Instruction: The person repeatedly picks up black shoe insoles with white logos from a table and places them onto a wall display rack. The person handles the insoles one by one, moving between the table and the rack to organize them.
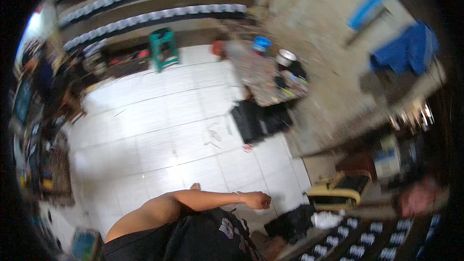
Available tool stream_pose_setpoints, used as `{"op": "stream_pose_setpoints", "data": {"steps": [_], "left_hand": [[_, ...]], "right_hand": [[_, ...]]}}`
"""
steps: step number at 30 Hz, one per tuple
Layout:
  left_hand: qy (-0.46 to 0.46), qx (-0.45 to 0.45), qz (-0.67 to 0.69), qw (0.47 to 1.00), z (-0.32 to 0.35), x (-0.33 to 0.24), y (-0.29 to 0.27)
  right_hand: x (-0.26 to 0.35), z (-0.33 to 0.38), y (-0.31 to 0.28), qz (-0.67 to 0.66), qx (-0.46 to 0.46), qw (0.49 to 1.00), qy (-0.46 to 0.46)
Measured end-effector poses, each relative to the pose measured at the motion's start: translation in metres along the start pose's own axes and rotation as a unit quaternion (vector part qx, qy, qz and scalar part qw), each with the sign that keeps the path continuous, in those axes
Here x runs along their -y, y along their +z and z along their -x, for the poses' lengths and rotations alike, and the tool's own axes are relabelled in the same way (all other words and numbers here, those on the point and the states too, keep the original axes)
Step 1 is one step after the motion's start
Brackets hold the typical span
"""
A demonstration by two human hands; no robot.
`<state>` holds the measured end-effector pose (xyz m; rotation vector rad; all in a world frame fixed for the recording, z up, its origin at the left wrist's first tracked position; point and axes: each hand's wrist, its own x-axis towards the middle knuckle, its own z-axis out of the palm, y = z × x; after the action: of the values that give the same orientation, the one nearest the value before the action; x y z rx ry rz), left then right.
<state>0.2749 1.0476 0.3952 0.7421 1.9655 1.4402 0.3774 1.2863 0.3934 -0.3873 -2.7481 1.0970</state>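
My left arm bends across the front of my dark shirt, and my left hand (256, 200) hangs above the white tiled floor (159, 135) with its fingers curled closed. What the fingers hold, if anything, is too blurred to make out. A thin bracelet (238, 197) circles that wrist. Nearest to the hand are a dark cloth or bag (291, 223) and a pale yellow-framed case or seat (338, 194), both apart from it. My right hand does not show clearly; a blurred skin-toned patch (271, 248) at the lower edge could be a limb.
A green plastic stool (164, 48) stands by shelves (145, 5) lined with small pale items. Right of the floor is a low cluttered table (263, 87) with a blue container (261, 44), and a black bag (261, 121) below. Racks (357, 241) fill the lower right.
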Motion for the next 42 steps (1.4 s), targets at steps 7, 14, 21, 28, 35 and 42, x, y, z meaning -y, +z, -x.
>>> {"op": "stream_pose_setpoints", "data": {"steps": [7,14,21,28,35,42], "left_hand": [[-0.166,-0.342,-0.019,0.925,0.158,0.134,-0.196],[-0.225,-0.579,0.233,0.748,0.281,0.257,-0.296],[-0.595,-0.373,0.189,0.687,0.384,0.374,-0.322],[-0.565,-0.554,0.266,0.551,0.434,0.408,-0.439],[-0.572,-0.566,0.226,0.548,0.466,0.515,-0.635],[-0.552,-0.294,0.156,0.765,0.471,0.625,-0.737]], "right_hand": [[-0.031,-0.023,0.232,-0.065,0.367,0.88,0.293],[0.002,-0.189,0.347,-0.061,0.281,0.862,0.417],[0.178,-0.335,0.573,-0.042,0.319,0.881,0.347],[0.473,-0.387,0.808,-0.108,0.485,0.864,0.078],[0.653,-0.374,1.012,-0.037,0.446,0.881,-0.154],[0.765,-0.373,1.161,-0.064,0.442,0.889,-0.099]]}}
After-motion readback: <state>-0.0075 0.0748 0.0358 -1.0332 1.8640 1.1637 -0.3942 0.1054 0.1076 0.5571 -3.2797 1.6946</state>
